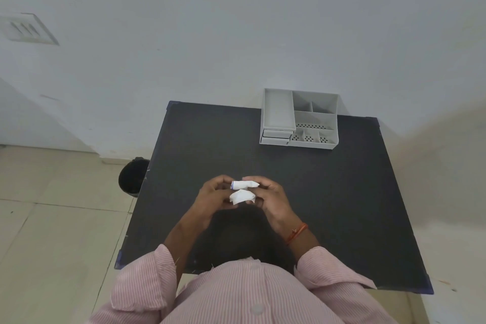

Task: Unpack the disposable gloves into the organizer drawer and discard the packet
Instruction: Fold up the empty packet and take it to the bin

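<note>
A white packet [245,184] and folded gloves [242,197] are held between both hands, the left hand [214,198] and right hand [271,198] closed in a grip above the counter [328,192].

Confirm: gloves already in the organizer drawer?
No: both hands hold the white packet above the table; the organizer looks empty.

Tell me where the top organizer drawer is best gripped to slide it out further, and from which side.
Grip the front lip of the top drawer, coming from the near side, the person's side of the organizer. It is already pulled out and open-topped, with its front wall facing the person, so fingers can hook over that edge. Both hands, left and right, are busy with the white packet.
</note>
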